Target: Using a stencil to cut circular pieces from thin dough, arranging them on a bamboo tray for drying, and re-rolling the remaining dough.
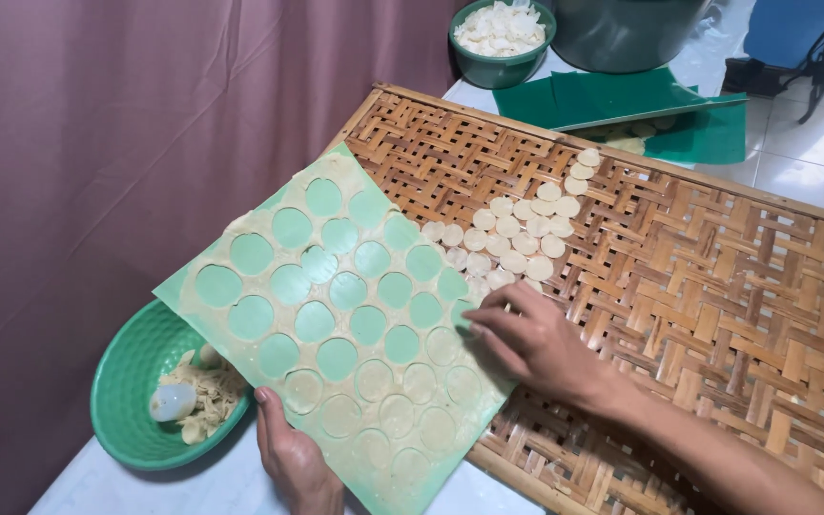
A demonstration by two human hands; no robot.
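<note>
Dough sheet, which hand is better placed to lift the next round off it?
Probably the right hand: its fingertips rest on the dough sheet beside uncut-out rounds, while the left hand grips the sheet's near edge.

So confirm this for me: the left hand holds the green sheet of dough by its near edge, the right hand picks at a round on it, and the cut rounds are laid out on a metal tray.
Not quite. The head view shows the cut rounds lying on a woven bamboo tray, not a metal one. The rest holds: the left hand grips the near edge of the green sheet, and the right hand picks at a round on it.
</note>
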